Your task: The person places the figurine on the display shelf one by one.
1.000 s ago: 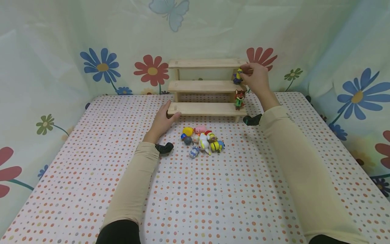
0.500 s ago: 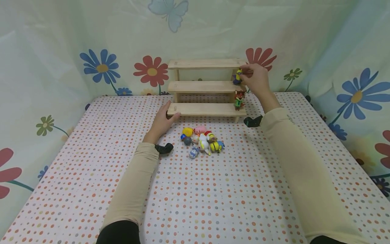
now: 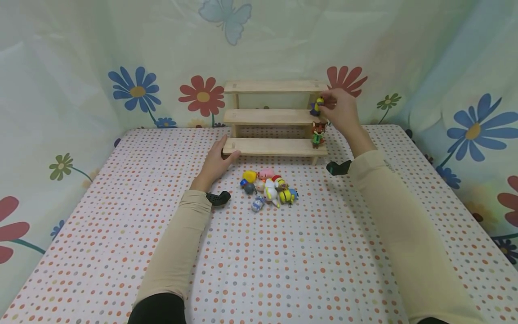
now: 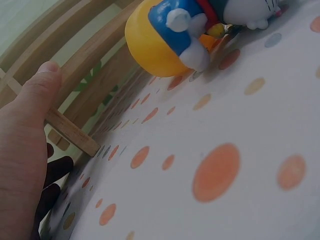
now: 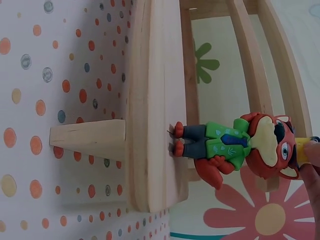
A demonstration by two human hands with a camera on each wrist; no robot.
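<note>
My left hand holds the left end of the bottom tier of a three-tier wooden shelf. In the left wrist view its thumb lies against the wood, with other fingers lower down, partly in shadow. At the right end of the middle tier, my right hand pinches a small yellow-and-blue figurine between thumb and fingertips. Directly below, a fox figurine in a green shirt stands upright on the bottom tier. In the right wrist view the fox figurine covers most of the pinched one.
Several toy figurines lie in a heap in front of the shelf, among them a white one, a yellow-and-black one and a pink one. A dotted cloth covers the table. Flower-printed curtain hangs close behind the shelf.
My right hand has come down slightly at the middle tier, and more of the yellow-and-blue figurine shows beside the fingertips. My left hand keeps its place on the shelf.
</note>
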